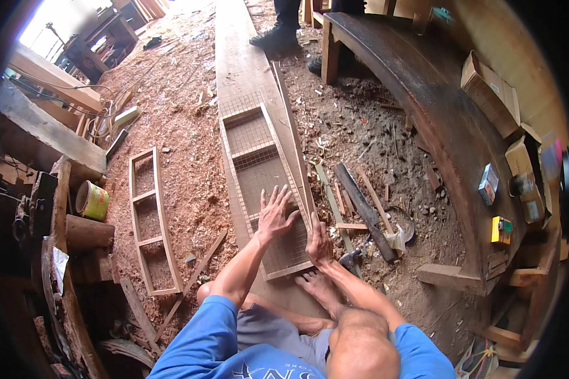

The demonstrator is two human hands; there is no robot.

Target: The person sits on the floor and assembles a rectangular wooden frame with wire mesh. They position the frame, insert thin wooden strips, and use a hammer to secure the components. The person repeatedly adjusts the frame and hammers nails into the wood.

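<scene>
A long wooden frame (289,271) with crossbars lies on a plank (239,44) in front of me. Wire mesh (245,102) covers it and reaches past its far end. My left hand (275,215) rests flat on the mesh, fingers spread and pointing away from me. At the frame's right side, near its close end, my right hand (320,244) has its fingers curled over the edge; whether they pinch mesh or wood alone is hard to see. Just below that hand, my bare foot (321,290) is on the plank.
A similar frame (149,241) lies on wood shavings to the left. Right of the plank are a handsaw (359,192), a hammer (349,258) and wood strips. A dark bench (417,69) with boxes curves along the right. Another person's shoe (275,36) is beside the plank's far part.
</scene>
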